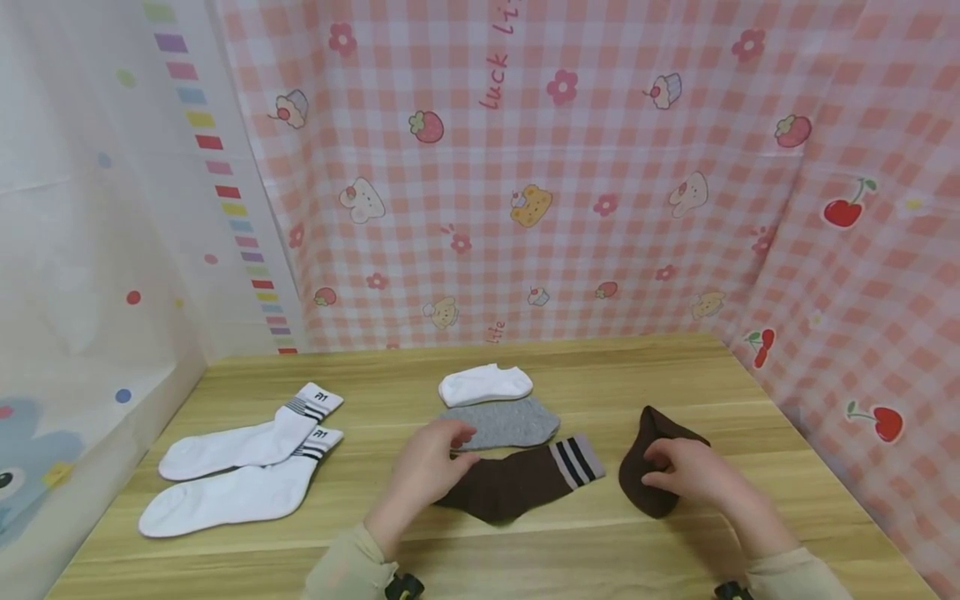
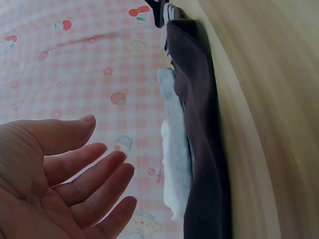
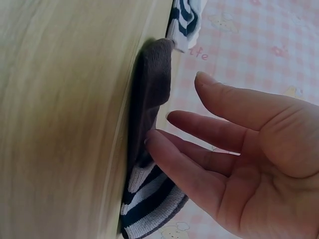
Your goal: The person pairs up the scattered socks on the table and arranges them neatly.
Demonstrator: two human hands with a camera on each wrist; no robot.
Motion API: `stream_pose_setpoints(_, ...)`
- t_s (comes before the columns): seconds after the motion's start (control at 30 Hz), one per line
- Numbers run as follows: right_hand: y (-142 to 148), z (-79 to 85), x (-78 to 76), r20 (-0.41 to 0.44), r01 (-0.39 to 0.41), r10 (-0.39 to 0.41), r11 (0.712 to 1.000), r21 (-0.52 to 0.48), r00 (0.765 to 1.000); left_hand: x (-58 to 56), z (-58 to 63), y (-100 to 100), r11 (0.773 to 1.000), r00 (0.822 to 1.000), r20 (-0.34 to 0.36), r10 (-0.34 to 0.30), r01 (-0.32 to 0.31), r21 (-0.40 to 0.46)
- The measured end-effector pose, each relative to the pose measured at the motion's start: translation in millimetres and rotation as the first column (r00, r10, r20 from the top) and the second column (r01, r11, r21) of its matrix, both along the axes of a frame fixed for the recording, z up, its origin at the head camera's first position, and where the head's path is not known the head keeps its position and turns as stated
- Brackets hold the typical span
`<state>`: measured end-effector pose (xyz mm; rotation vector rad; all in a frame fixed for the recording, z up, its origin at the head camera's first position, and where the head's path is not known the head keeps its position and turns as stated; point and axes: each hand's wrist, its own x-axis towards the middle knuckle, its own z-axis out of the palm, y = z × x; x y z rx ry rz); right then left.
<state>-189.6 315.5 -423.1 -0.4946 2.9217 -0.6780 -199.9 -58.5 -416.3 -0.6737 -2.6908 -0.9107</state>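
In the head view a dark brown sock (image 1: 517, 483) with a striped cuff lies flat at the middle of the table. My left hand (image 1: 427, 467) hovers over its toe end, with fingers apart and nothing held; the left wrist view shows the palm beside the brown sock (image 2: 199, 114). On the right lies a second brown sock (image 1: 637, 467), bunched and folded over. My right hand (image 1: 693, 471) is at this sock, its fingertips right at the fabric and the thumb apart. In the right wrist view the striped cuff (image 3: 154, 199) of the folded sock shows below the fingers.
Behind the flat brown sock lie a grey sock (image 1: 510, 423) and a white ankle sock (image 1: 486, 385). Two white crew socks (image 1: 232, 496) with black-striped cuffs overlap on the left of the wooden table (image 1: 420, 554). A pink checked curtain (image 1: 480, 208) hangs behind.
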Motion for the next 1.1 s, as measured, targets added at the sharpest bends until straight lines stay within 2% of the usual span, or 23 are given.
stream_pose_setpoints(0.2, -4, -0.1, 2.6, 0.004, 0.011, -0.011, 1.0, 0.018, 1.0, 1.4, 2.5, 9, 1.0, 1.0, 0.015, -0.024, 0.023, 0.004)
stream_pose_setpoints(0.53, -12, 3.3, 8.2, 0.002, -0.006, 0.005, 1.0, 0.025, 1.0, 6.7, -2.1, 28, 0.998, 0.997, 0.043, -0.065, 0.066, -0.009)
stream_pose_setpoints(0.83, -15, 6.0, 12.0, -0.001, -0.032, 0.032, 0.999, 0.024, 1.0, 7.5, -5.2, 48, 0.988, 0.989, -0.032, -0.145, 0.143, -0.058)
stream_pose_setpoints(1.1, -12, 4.6, 14.0, -0.034, -0.062, 0.063, 0.998, 0.022, 0.997, 11.2, -4.9, 67, 0.976, 0.978, -0.05, -0.203, 0.198, -0.088)
